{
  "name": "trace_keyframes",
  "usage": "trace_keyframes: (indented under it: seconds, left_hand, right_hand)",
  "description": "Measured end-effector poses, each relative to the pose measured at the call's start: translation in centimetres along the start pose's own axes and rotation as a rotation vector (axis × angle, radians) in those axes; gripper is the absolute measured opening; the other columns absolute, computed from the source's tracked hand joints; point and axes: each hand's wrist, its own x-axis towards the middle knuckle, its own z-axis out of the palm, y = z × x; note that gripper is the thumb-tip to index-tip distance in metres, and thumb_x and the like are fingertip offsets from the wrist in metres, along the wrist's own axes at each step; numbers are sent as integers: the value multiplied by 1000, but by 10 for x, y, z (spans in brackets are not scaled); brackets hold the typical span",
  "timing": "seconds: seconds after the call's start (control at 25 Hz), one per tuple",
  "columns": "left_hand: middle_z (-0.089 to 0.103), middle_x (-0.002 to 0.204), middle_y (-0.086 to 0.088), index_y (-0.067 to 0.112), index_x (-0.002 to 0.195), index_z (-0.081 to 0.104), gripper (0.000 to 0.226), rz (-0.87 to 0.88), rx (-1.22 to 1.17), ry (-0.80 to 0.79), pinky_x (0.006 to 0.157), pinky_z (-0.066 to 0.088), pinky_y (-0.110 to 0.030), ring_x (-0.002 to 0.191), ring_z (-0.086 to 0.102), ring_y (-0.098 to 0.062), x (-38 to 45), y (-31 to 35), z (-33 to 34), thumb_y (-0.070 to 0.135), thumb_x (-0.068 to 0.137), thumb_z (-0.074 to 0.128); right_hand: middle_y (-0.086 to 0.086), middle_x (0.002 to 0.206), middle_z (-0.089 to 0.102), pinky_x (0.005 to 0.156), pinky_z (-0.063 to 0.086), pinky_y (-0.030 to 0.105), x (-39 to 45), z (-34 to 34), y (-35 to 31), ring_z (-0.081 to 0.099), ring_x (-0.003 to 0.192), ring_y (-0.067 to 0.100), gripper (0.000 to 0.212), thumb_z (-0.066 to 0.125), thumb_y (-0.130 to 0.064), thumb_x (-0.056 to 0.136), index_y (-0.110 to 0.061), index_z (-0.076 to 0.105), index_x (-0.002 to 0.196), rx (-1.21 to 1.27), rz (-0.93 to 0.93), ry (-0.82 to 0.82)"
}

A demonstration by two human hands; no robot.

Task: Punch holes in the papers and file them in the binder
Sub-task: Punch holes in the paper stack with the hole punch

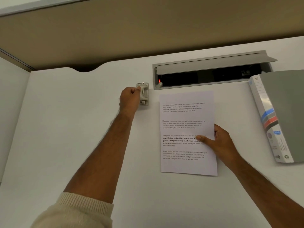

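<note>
Lighting is even and soft, apparently from overhead; my white desk [65,129] reads pale grey with no hard glare. Shadows are faint: a thin one beside my left hand [130,99] at the hole punch [144,93], another under the right edge of the paper [187,132]. The open cable tray [210,76] is near black inside, bar one small red light. Printed text is soft but partly legible. The binder [278,119] spine shows a mild sheen. Wide-angle distortion bends the desk edge and partition. My sleeve [77,211] is blurred.
</note>
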Motion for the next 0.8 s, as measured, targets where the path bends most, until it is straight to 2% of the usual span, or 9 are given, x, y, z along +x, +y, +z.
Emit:
trace_keyframes:
  seconds: [0.16,0.28,0.44,0.64,0.8]
  left_hand:
    - [66,77,3,17,80,66,34,4,51,19,86,59,-47,79,66,-22,33,8,10,46,94,57]
    - [68,81,2,18,84,67,33,-9,60,22,91,58,-50,86,70,-24,49,11,17,49,92,57]
    - [67,86,3,18,95,68,29,-22,66,13,92,59,-46,87,70,-20,63,15,25,45,97,58]
    - [73,95,-2,13,101,72,35,-23,40,7,89,61,-43,86,73,-19,70,13,31,44,99,56]
    - [66,111,0,18,111,63,34,-19,5,57,90,61,-42,99,69,-20,63,12,29,49,95,60]
  right_hand:
    - [-11,111,76,78,62,31,4,4,-1,75,97,11,44,85,-22,78,-25,66,118,15,12,-1]
    - [-11,111,76,80,62,34,6,5,0,75,97,12,43,85,-21,78,-26,66,117,20,16,3]
    - [-12,109,77,78,62,32,8,4,0,75,95,11,43,85,-19,79,-25,67,117,20,22,1]
    - [-10,110,77,81,62,35,9,6,3,75,97,13,42,85,-16,79,-23,67,116,46,27,4]
    - [-12,108,77,79,62,34,8,7,0,76,96,13,40,84,-16,79,-24,68,114,44,20,0]
